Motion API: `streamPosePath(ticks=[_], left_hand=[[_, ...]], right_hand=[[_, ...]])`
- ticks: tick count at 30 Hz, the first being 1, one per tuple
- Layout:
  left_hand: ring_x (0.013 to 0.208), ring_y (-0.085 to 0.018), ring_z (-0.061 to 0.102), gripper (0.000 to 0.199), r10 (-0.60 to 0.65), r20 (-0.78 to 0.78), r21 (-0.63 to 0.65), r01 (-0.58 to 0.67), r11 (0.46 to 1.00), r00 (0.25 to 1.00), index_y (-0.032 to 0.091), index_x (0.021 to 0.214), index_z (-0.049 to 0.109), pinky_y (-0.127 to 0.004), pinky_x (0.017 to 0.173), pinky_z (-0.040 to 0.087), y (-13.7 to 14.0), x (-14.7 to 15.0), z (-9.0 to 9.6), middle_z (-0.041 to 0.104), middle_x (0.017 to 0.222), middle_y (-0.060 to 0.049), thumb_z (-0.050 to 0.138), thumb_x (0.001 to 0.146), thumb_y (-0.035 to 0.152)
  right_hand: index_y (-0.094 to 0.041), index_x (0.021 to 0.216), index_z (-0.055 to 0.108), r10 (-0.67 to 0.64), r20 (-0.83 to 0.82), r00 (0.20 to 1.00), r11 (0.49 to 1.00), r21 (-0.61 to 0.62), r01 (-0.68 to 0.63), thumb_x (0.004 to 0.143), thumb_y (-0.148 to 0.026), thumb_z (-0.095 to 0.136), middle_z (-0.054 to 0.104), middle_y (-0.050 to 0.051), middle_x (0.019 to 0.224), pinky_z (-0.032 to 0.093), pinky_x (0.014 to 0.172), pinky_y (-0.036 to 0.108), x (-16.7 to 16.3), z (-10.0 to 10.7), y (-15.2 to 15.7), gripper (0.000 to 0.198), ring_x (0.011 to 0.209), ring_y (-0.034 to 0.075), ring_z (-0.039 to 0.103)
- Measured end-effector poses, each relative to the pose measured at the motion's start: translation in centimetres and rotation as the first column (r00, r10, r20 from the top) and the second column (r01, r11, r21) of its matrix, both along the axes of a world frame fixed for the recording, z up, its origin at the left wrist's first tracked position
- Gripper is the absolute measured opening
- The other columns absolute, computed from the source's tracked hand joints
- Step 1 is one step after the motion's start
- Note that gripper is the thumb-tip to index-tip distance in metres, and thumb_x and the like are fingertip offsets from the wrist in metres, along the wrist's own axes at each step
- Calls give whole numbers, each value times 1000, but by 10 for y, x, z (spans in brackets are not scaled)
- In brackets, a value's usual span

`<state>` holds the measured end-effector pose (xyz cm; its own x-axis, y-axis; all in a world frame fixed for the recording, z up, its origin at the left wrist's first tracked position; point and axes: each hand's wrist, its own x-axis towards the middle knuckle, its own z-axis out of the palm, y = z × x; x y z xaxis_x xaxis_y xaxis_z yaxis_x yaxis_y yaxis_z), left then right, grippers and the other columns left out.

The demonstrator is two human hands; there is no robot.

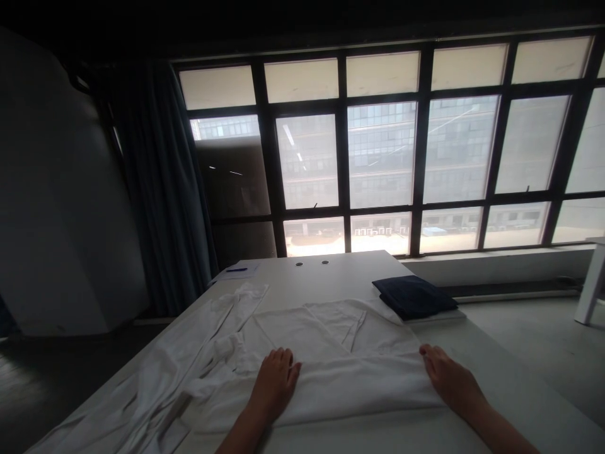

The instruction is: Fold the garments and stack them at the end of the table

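Observation:
A white garment (pixel 359 388) lies spread on the white table (pixel 312 280), its near part folded over into a long flat band. My left hand (pixel 275 383) rests at the band's upper edge, fingers close together and curled onto the cloth, thumb to the right. At the band's right end, my right hand (pixel 447 378) pinches the cloth edge between thumb and fingers. Beyond the band, the garment shows overlapping, slanting layers. Loose, crumpled white cloth (pixel 161 369) stretches along the table's left side; I cannot tell whether it belongs to the same garment.
A folded dark blue cloth (pixel 416 296) sits near the table's right edge. At the far left corner lies paper with a pen (pixel 236 270) on it. Two round cable holes (pixel 325 262) are at the far end. Windows and a dark curtain (pixel 155 189) stand behind.

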<state>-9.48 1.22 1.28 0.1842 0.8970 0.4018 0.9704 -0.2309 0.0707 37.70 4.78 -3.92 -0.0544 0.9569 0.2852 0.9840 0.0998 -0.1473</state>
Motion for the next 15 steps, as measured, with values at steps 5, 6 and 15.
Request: streamPosePath(ticks=[5,6,15], left_hand=[[107,-26,58,27,-135,59,4,135,991,989,23,110,62,-42,96,43,-10,12,20,64,117,-10,41,100,37],[116,-27,56,30,-196,57,-22,197,980,979,24,117,62,-44,102,41,-13,16,22,62,127,-11,42,100,40],[152,-31,14,72,-371,45,-375,360,854,927,38,157,21,-54,122,14,-23,25,10,13,165,-1,38,95,71]], right_hand=[[-24,119,61,23,0,1000,1000,-18,-23,100,-21,24,65,8,114,45,61,29,0,1,0,42,78,19,69],[-24,120,61,22,0,1000,999,-29,-22,99,-20,25,65,9,114,45,61,29,-1,2,0,42,79,19,69],[-28,118,64,5,-25,1000,996,-94,-7,99,-18,23,63,7,110,43,62,29,-5,14,-3,46,80,19,68]])
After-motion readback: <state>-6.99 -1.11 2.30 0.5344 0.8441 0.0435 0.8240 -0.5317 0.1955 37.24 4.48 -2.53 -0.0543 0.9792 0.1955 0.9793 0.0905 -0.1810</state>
